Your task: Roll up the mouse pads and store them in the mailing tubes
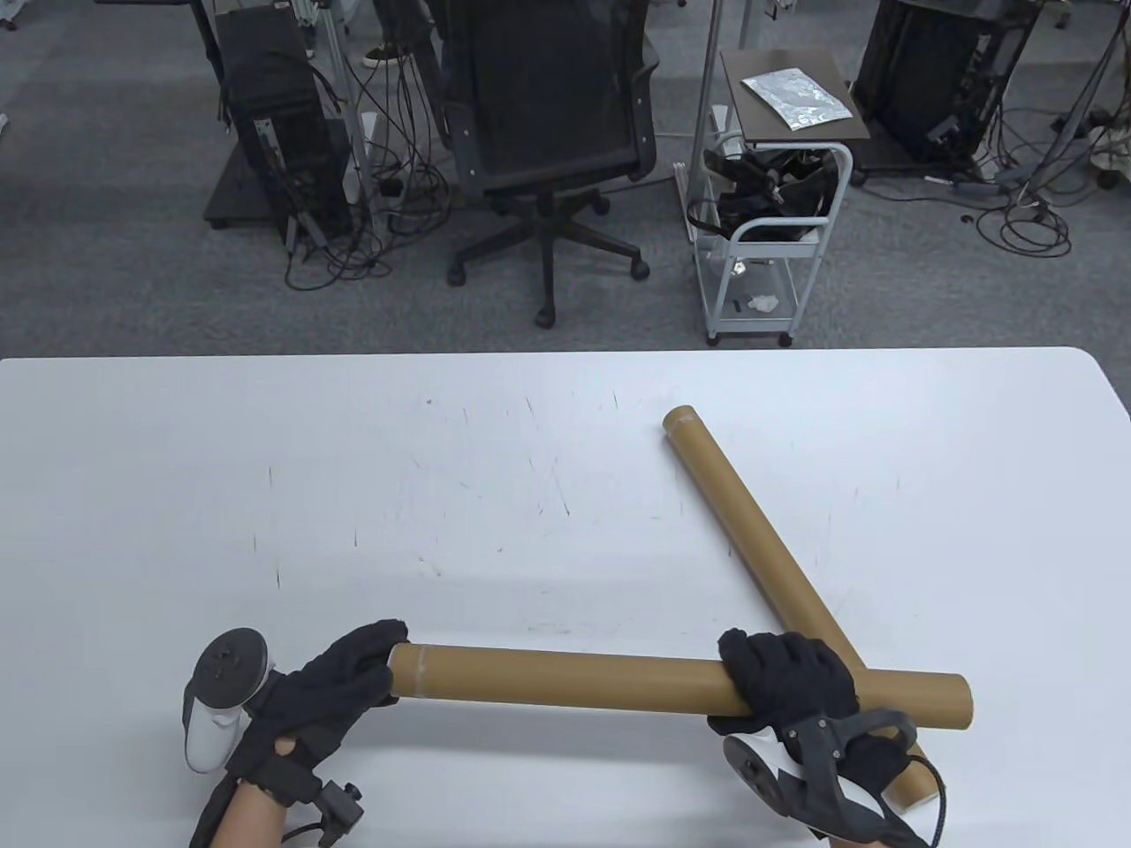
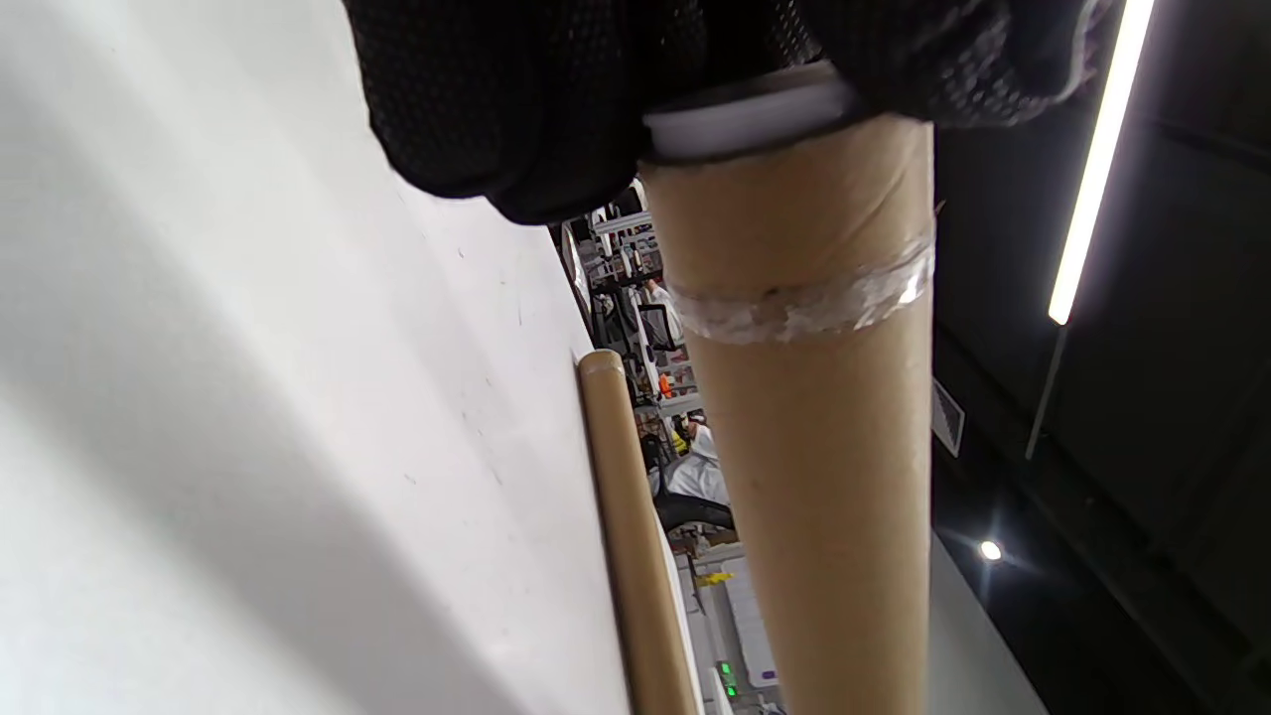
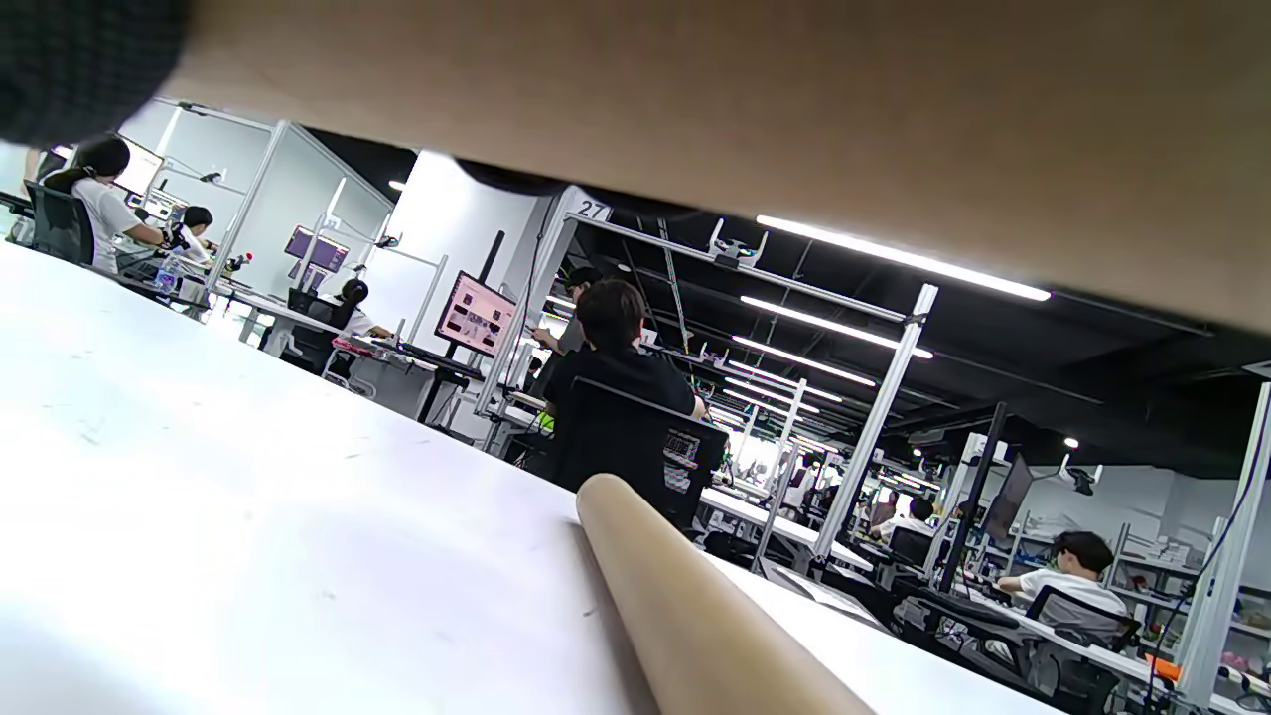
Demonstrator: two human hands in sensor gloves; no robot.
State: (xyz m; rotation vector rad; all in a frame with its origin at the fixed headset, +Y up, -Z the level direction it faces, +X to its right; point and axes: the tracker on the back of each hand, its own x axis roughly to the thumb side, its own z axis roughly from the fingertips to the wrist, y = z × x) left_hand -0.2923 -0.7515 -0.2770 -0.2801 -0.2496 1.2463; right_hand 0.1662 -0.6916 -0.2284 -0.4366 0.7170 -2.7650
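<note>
Mailing tube (image 1: 565, 678) between both hands' fingers (image 1: 375, 649)

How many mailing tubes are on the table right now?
2: held tube gripped by left hand and right hand; diagonal tube lying beneath it on the table's right.

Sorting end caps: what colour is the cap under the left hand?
White cap, clearest in the left wrist view.
</note>
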